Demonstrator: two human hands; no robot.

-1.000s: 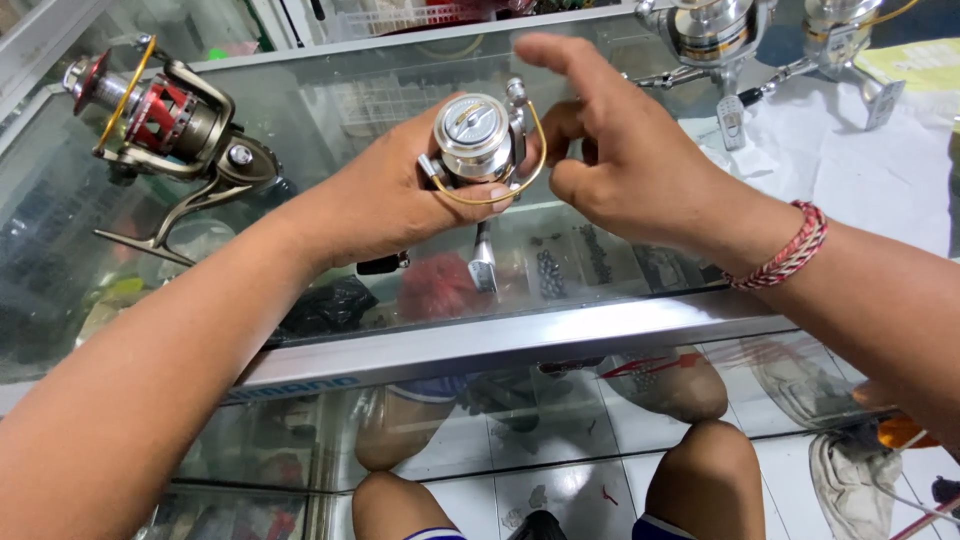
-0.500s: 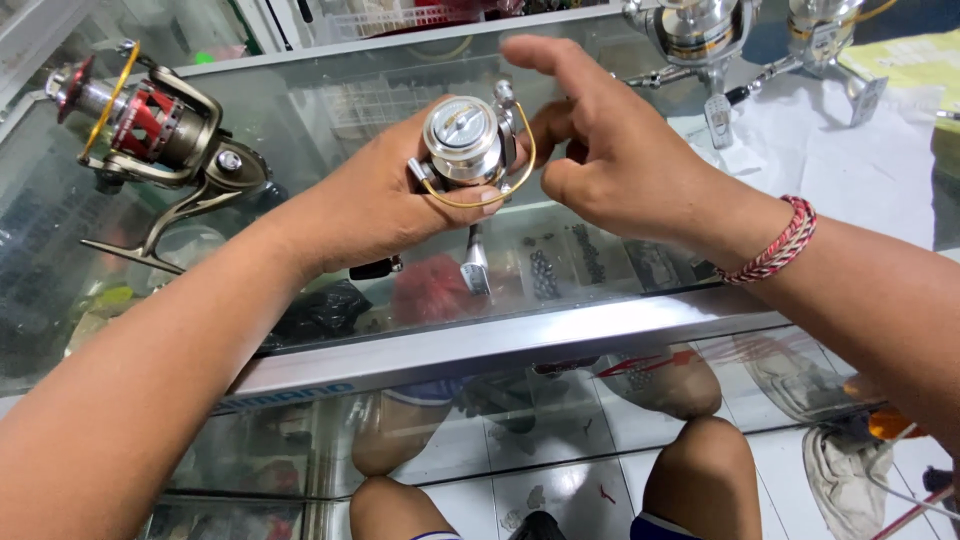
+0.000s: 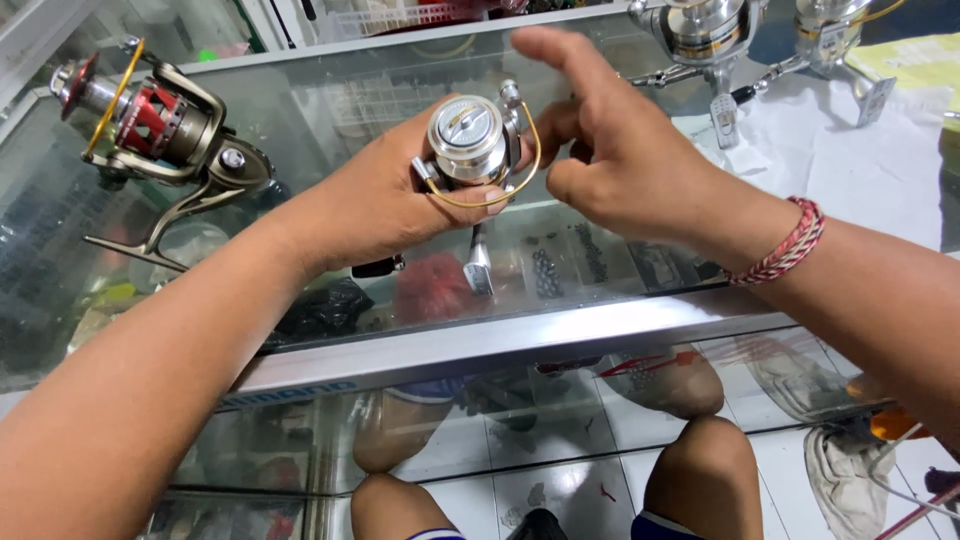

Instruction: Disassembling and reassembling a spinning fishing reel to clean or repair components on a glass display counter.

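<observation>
L hand [image 3: 385, 205] wraps round the body of a small silver spinning reel with gold wire bail [image 3: 472, 145], held above the glass display counter w/ aluminium front rail [image 3: 480, 340], spool face toward camera, reel foot pointing down. R hand [image 3: 620, 160], braided red-and-white wristband [image 3: 785, 245] on the wrist, sits just right of the reel, index finger stretched over it, other fingers loosely curled at its far side; can't tell if they grip anything. On the glass: red-and-bronze spinning reel w/ gold bail [image 3: 160, 125] far L, two silver reels [image 3: 770, 40] on white paper [image 3: 860, 165] upper R.
</observation>
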